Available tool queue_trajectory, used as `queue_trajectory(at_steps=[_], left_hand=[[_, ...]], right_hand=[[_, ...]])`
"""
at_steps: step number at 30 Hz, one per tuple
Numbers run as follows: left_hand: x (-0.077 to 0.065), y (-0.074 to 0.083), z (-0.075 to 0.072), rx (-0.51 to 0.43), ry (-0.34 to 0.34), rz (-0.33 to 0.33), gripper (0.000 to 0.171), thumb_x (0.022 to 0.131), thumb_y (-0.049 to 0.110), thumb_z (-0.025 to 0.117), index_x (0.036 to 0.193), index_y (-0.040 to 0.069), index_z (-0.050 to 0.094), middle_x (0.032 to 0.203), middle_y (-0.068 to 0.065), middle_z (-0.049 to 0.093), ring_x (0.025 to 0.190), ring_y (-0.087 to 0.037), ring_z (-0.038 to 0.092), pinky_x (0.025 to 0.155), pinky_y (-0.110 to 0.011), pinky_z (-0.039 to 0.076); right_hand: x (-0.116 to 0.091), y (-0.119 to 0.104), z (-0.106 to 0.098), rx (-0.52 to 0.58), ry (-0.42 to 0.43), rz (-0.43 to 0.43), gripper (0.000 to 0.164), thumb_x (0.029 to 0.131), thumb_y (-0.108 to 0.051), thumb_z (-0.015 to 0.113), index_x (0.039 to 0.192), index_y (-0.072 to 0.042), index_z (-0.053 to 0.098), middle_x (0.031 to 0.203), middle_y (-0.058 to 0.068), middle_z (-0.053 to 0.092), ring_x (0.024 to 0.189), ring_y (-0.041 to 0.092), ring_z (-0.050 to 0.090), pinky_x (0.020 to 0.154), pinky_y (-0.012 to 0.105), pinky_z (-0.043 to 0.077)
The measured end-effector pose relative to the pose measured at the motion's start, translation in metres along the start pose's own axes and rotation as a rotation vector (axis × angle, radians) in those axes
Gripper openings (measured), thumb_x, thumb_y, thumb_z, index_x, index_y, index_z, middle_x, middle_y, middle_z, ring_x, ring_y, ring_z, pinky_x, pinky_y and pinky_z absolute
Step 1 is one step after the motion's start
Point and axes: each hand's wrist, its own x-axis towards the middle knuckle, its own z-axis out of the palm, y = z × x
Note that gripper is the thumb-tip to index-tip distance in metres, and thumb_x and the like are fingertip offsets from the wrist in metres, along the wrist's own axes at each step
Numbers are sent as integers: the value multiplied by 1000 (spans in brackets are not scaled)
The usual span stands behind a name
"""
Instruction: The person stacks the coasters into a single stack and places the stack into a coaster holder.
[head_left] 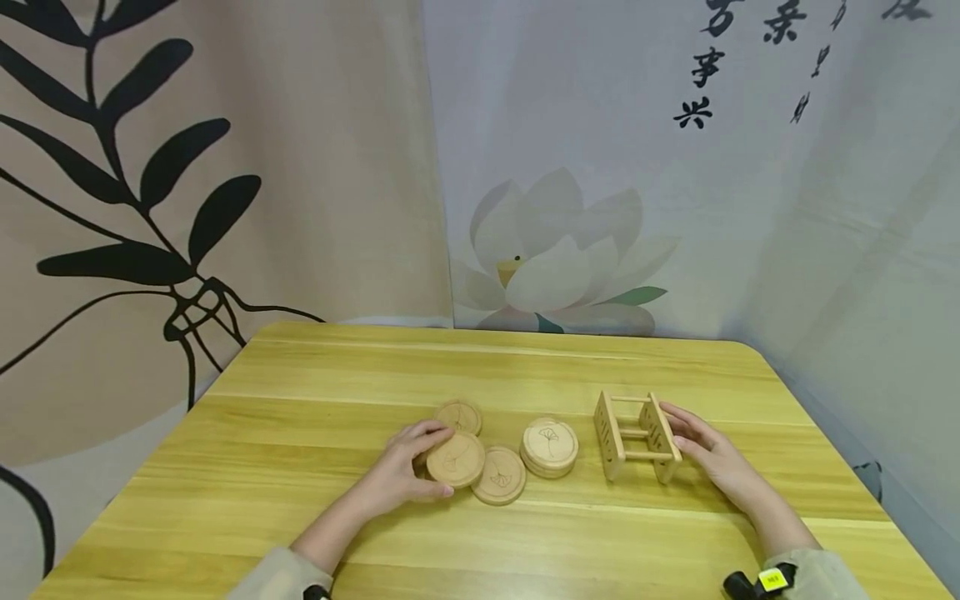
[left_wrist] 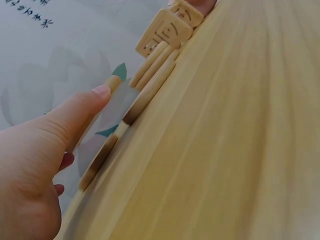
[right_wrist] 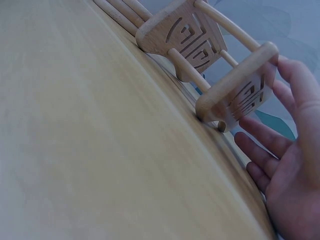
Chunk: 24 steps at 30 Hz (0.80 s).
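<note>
Left hand (head_left: 397,473) pinched a round wooden coaster (head_left: 455,461) just above the table (head_left: 315,417). One loose coaster (head_left: 459,413) lay far of it, another engraved coaster (head_left: 500,477) right, coaster stack (head_left: 550,443) further right. Right hand (head_left: 714,458), fingers loosely extended, touched the wooden rack (head_left: 613,446)'s right panel; rack stood right of the stack.

Pale sleeves (head_left: 823,575), black wrist devices (head_left: 738,586), yellow label (head_left: 772,579)
</note>
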Motion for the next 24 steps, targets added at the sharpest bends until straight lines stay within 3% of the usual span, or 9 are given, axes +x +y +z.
queue_trajectory(at_steps=[11, 19, 24], left_hand=[[18, 15, 16, -8, 3, 42, 83, 68, 30, 87, 138, 4, 51, 142, -12, 43, 133, -38, 26, 100, -68, 19], [33, 19, 24, 14, 1, 101, 83, 70, 35, 86, 138, 2, 51, 139, -11, 45, 131, -30, 31, 102, -64, 19], [40, 26, 30, -14, -1, 99, 81, 71, 30, 86, 138, 2, 50, 140, -14, 43, 131, -33, 31, 102, -62, 23]], right_hand=[[0, 2, 1, 1, 4, -1, 49, 103, -8, 41, 150, -5, 29, 131, -12, 49, 115, 0, 50, 89, 16, 40], [0, 3, 0, -4, 8, -10, 48, 103, -7, 41, 150, -4, 29, 130, -14, 50, 114, -1, 50, 89, 16, 40], [0, 3, 1, 6, 9, -11, 49, 103, -7, 41, 150, -4, 29, 130, -16, 50, 115, -1, 50, 89, 16, 40]])
